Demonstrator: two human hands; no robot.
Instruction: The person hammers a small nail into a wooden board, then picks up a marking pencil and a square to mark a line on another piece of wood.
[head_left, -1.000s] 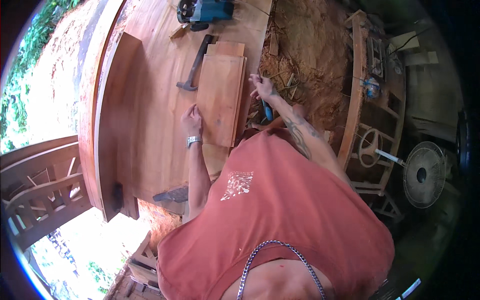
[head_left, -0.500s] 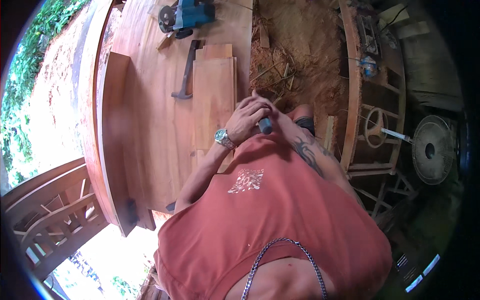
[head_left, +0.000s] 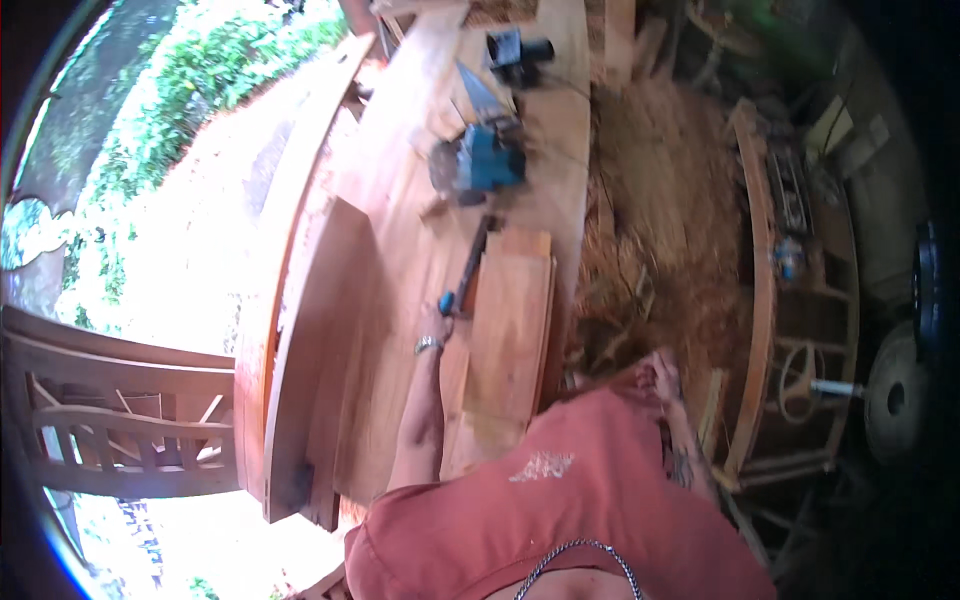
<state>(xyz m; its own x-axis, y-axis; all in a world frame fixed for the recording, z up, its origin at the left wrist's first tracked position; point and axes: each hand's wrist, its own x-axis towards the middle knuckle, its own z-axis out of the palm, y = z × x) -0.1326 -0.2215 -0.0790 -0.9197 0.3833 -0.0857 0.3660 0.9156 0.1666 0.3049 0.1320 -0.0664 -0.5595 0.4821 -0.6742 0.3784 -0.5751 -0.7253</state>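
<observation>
My left hand (head_left: 436, 322) holds a blue-handled tool (head_left: 446, 302) over the wooden benchtop (head_left: 380, 150), close beside the dark hammer (head_left: 473, 262); the motion blur hides its details. Just right of the hammer lie stacked wooden boards (head_left: 505, 330). My right hand (head_left: 660, 375) is low by my body at the right, fingers somewhat bent and apart, with nothing visible in them. A blue power tool (head_left: 488, 160) stands beyond the hammer, and a dark tool (head_left: 510, 55) farther back.
A long upright plank (head_left: 310, 350) runs along the bench's left side, near a slatted wooden furniture piece (head_left: 130, 420). Shavings cover the ground (head_left: 650, 200) at right, beside a wooden frame (head_left: 750, 300) and a white fan (head_left: 895, 400).
My hands, together on the blue-handled tool half a second ago, have separated. My left hand carried it forward beside the hammer; my right went rightward. The view has tilted toward the bench's far end.
</observation>
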